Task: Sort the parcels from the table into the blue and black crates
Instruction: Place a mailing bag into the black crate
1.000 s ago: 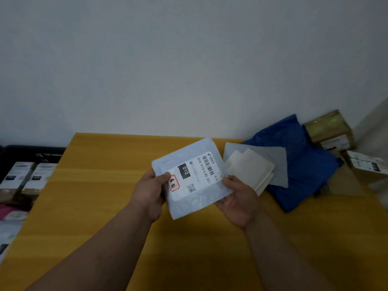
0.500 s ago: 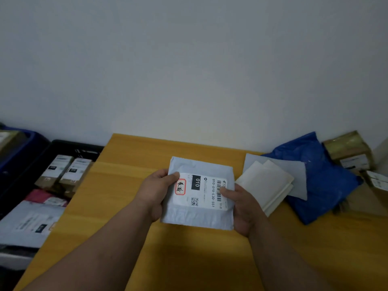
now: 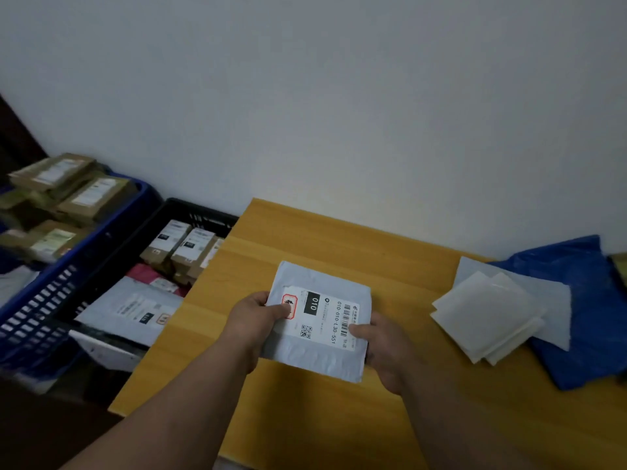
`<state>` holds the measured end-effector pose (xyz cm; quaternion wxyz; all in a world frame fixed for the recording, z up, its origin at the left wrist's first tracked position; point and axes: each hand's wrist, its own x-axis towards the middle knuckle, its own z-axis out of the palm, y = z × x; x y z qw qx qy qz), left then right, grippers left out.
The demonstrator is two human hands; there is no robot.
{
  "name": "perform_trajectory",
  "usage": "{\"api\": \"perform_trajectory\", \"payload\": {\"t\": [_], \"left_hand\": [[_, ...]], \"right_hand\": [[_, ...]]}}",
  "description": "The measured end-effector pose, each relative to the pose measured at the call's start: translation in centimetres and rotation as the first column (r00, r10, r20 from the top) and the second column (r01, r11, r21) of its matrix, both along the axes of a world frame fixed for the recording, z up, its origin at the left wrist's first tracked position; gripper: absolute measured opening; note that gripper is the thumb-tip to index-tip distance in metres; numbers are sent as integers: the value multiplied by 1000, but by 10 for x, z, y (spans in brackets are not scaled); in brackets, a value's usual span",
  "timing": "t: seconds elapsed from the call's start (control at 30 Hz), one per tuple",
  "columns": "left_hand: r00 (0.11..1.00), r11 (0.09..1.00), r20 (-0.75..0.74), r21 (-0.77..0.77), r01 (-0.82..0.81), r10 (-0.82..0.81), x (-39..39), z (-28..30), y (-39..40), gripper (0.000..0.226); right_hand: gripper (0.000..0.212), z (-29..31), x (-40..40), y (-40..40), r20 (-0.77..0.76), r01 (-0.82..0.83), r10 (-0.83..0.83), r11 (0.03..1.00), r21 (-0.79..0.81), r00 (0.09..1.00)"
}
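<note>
1. blue crate (image 3: pixel 84 245) and black crate (image 3: pixel 142 239) are sitting off the tabletop's (image 3: pixel 339 239) left edge.
2. left hand (image 3: pixel 252 322) and right hand (image 3: pixel 386 351) are pinching the grey parcel (image 3: pixel 315 354) by opposite edges, over the tabletop's middle.
3. blue bag (image 3: pixel 593 310) is lying at the right edge.

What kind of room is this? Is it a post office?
Probably a small parcel-sorting spot, maybe a mailroom. A grey plastic mailer with a barcode label is held over a yellow wooden table, and a blue plastic crate and black plastic crate beside it hold labelled parcels.
</note>
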<state>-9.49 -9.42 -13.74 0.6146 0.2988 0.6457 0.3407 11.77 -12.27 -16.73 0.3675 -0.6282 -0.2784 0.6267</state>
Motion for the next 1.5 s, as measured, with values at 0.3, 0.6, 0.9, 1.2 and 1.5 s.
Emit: {"api": "perform_trajectory", "payload": {"t": [0.3,0.6,0.9,1.2,1.5], "left_hand": [[977,1000,-212,-10,-14,11,-185,-16,25,23],[846,1000,-534,-25,-2,-12,-350,-61,43,60],[625,969,-747,-108,222,-227,-398,-91,89,23],[300,762,-743,-412,500,-598,-411,-143,154,50],[97,417,-461,-667,617,-882,-438,-218,173,69]], "right_hand": [[29,-13,-190,54,131,-84,85,996,-9,988],[48,-58,-365,73,335,-265,270,962,-63,903],[42,-100,-423,128,458,-503,509,852,-146,729],[54,-152,-448,175,448,-542,618,784,-301,646],[68,-207,-473,179,273,-516,710,675,-528,649]]}}
